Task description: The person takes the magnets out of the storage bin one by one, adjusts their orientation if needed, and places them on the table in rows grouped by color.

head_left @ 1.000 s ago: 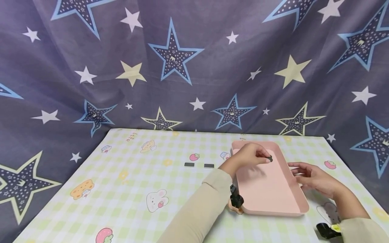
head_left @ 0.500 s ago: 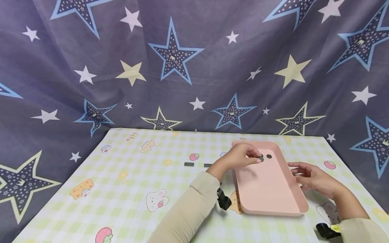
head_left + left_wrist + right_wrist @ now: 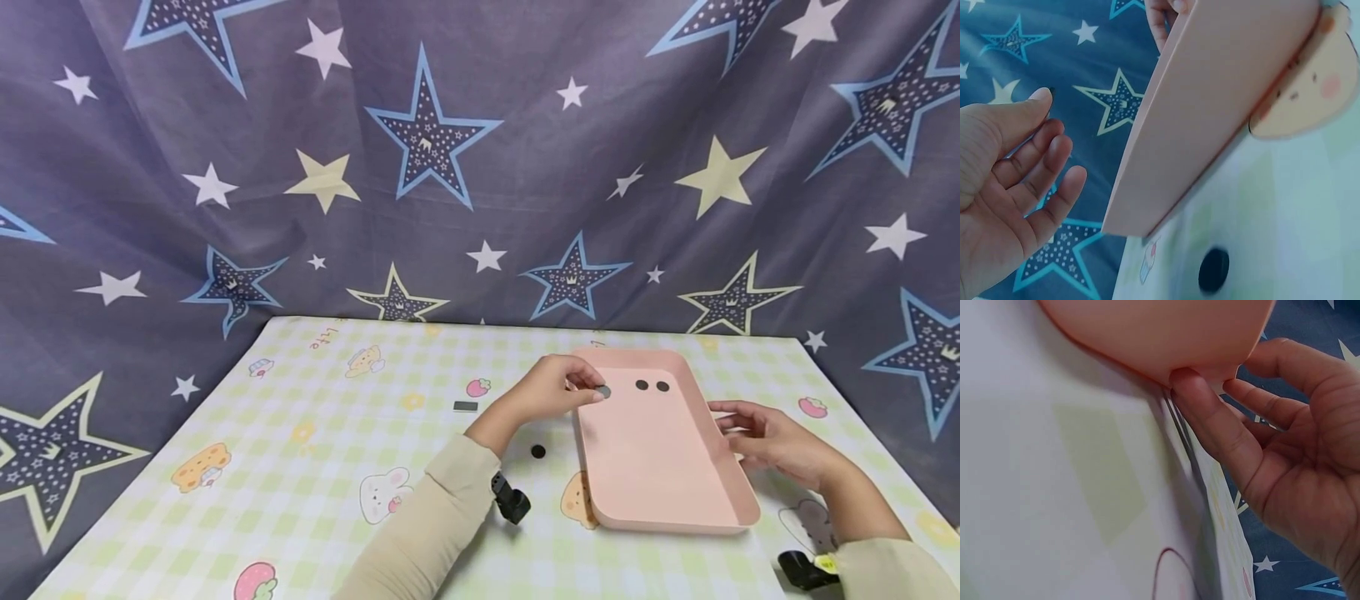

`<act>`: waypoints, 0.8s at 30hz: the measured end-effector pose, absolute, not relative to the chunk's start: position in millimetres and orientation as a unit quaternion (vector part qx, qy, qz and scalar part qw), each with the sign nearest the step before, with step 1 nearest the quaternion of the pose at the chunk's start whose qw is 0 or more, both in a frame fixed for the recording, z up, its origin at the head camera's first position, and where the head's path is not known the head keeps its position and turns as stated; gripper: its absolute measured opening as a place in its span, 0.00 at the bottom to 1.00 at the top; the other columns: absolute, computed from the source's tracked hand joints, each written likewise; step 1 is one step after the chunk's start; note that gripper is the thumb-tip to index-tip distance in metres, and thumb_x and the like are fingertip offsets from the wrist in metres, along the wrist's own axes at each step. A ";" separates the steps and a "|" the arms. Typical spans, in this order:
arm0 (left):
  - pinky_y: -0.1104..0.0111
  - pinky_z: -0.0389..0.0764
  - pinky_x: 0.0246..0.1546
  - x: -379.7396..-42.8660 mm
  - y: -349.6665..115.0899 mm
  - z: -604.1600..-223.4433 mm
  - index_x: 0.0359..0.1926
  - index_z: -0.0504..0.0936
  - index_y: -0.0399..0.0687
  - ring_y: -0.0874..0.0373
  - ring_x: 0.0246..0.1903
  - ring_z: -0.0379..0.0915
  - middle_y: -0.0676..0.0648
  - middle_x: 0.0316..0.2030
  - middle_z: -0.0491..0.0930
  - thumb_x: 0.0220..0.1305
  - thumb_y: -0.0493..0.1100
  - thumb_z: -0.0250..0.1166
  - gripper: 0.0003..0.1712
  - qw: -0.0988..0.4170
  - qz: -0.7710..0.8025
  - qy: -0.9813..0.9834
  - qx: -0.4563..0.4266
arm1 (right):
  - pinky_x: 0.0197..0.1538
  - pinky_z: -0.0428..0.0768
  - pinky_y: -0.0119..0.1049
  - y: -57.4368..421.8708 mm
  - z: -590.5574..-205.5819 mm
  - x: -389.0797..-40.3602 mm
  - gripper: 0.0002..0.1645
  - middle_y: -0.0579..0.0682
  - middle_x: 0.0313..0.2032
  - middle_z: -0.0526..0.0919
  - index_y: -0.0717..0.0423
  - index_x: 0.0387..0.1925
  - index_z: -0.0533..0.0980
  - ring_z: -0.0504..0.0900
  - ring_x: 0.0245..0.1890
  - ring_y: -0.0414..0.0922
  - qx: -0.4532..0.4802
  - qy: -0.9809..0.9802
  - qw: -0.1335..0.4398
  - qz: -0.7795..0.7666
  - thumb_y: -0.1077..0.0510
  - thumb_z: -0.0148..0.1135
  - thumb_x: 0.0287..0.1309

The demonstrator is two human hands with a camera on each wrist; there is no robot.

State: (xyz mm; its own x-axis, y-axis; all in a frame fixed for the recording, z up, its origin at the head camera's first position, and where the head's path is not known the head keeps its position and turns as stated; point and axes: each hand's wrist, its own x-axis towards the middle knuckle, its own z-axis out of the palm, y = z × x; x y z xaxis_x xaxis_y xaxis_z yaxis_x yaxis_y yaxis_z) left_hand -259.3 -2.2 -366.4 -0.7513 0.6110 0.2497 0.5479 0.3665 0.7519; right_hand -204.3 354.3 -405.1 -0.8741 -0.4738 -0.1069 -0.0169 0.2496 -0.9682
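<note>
My left hand [image 3: 553,388] pinches a small dark disc [image 3: 603,391] between thumb and forefinger, at the left side of a shallow pink tray [image 3: 652,467]. In the left wrist view only a sliver of that disc [image 3: 1052,92] shows at the thumb tip. Two black discs [image 3: 652,386] lie side by side on the tray floor near its far end. My right hand [image 3: 783,442] rests its fingertips against the outside of the tray's right wall; in the right wrist view the thumb [image 3: 1194,390] touches the wall low down.
On the checked tablecloth, another black disc [image 3: 537,451] lies left of the tray. A dark flat rectangular piece [image 3: 466,407] sits farther left. A starry curtain [image 3: 420,233] hangs behind the table. Black cameras are strapped to both wrists.
My left hand has left two discs in the tray and moved left with another disc. The table disc has come into sight; one rectangle is now hidden behind my arm. The right hand stays put.
</note>
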 end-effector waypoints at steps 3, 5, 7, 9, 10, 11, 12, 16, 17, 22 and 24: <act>0.76 0.78 0.38 -258.8 -12.2 -366.8 0.42 0.85 0.43 0.66 0.34 0.74 0.53 0.35 0.82 0.63 0.39 0.68 0.07 0.032 0.441 0.824 0.353 | 0.43 0.84 0.47 354.2 -404.9 -204.5 0.33 0.51 0.52 0.77 0.70 0.69 0.56 0.81 0.47 0.43 -0.158 0.769 0.191 -0.590 0.66 0.54 0.67; 0.76 0.78 0.38 -258.2 -18.9 -366.8 0.42 0.85 0.43 0.66 0.34 0.74 0.52 0.35 0.82 0.63 0.39 0.68 0.07 0.030 0.440 0.824 0.354 | 0.43 0.84 0.47 354.1 -404.8 -204.5 0.33 0.51 0.52 0.77 0.71 0.69 0.55 0.81 0.47 0.43 -0.158 0.769 0.191 -0.589 0.66 0.54 0.67; 0.75 0.78 0.38 -257.3 -25.7 -366.5 0.42 0.85 0.42 0.66 0.35 0.74 0.52 0.35 0.82 0.63 0.39 0.68 0.07 0.029 0.442 0.824 0.352 | 0.43 0.84 0.47 354.0 -404.8 -204.3 0.33 0.51 0.52 0.77 0.71 0.69 0.55 0.81 0.47 0.43 -0.158 0.769 0.192 -0.588 0.66 0.55 0.67; 0.74 0.78 0.38 -256.5 -32.4 -366.5 0.41 0.85 0.43 0.65 0.35 0.75 0.52 0.36 0.83 0.63 0.39 0.68 0.07 0.026 0.444 0.824 0.350 | 0.44 0.83 0.47 353.8 -404.9 -204.1 0.34 0.51 0.52 0.77 0.72 0.68 0.55 0.81 0.47 0.42 -0.157 0.770 0.192 -0.588 0.66 0.55 0.67; 0.74 0.78 0.38 -256.1 -35.8 -366.5 0.41 0.85 0.43 0.65 0.35 0.75 0.52 0.36 0.83 0.63 0.39 0.68 0.07 0.025 0.444 0.825 0.349 | 0.44 0.83 0.47 353.6 -405.0 -204.0 0.34 0.51 0.51 0.77 0.73 0.68 0.55 0.81 0.47 0.42 -0.157 0.770 0.192 -0.588 0.66 0.55 0.67; 0.74 0.79 0.38 -255.7 -39.1 -366.4 0.41 0.85 0.42 0.65 0.35 0.75 0.52 0.36 0.83 0.63 0.39 0.68 0.07 0.025 0.444 0.826 0.347 | 0.44 0.83 0.47 353.6 -405.0 -203.8 0.34 0.50 0.51 0.77 0.73 0.68 0.54 0.81 0.47 0.42 -0.155 0.771 0.192 -0.587 0.66 0.55 0.67; 0.74 0.79 0.39 -255.3 -42.4 -366.5 0.42 0.85 0.43 0.64 0.35 0.76 0.52 0.36 0.83 0.63 0.38 0.68 0.07 0.024 0.445 0.827 0.344 | 0.44 0.83 0.47 353.6 -405.0 -203.8 0.34 0.50 0.51 0.77 0.73 0.68 0.54 0.81 0.47 0.42 -0.154 0.771 0.192 -0.587 0.66 0.55 0.66; 0.73 0.80 0.39 -254.0 -55.2 -367.3 0.41 0.85 0.43 0.64 0.35 0.76 0.53 0.34 0.82 0.62 0.38 0.69 0.07 0.025 0.443 0.833 0.331 | 0.43 0.84 0.47 354.0 -405.2 -203.8 0.34 0.50 0.51 0.77 0.73 0.68 0.54 0.81 0.47 0.42 -0.151 0.772 0.192 -0.587 0.66 0.55 0.66; 0.72 0.80 0.38 -253.6 -58.2 -367.6 0.41 0.85 0.43 0.64 0.35 0.76 0.53 0.34 0.82 0.62 0.38 0.69 0.06 0.026 0.444 0.833 0.329 | 0.43 0.84 0.47 354.2 -405.3 -203.9 0.34 0.50 0.51 0.77 0.73 0.68 0.54 0.81 0.47 0.42 -0.152 0.771 0.193 -0.587 0.66 0.55 0.67; 0.69 0.81 0.37 -251.1 -72.1 -369.8 0.39 0.85 0.42 0.63 0.33 0.76 0.52 0.33 0.82 0.61 0.37 0.69 0.06 0.033 0.448 0.833 0.324 | 0.43 0.84 0.47 355.6 -405.9 -205.0 0.33 0.50 0.52 0.77 0.71 0.69 0.56 0.81 0.47 0.43 -0.157 0.767 0.194 -0.591 0.66 0.54 0.67; 0.70 0.81 0.37 -249.4 -76.9 -371.0 0.39 0.85 0.42 0.64 0.33 0.76 0.53 0.33 0.82 0.61 0.37 0.69 0.06 0.034 0.443 0.835 0.323 | 0.43 0.84 0.47 356.0 -406.0 -205.4 0.33 0.50 0.52 0.77 0.70 0.69 0.56 0.81 0.47 0.42 -0.158 0.767 0.194 -0.591 0.66 0.54 0.67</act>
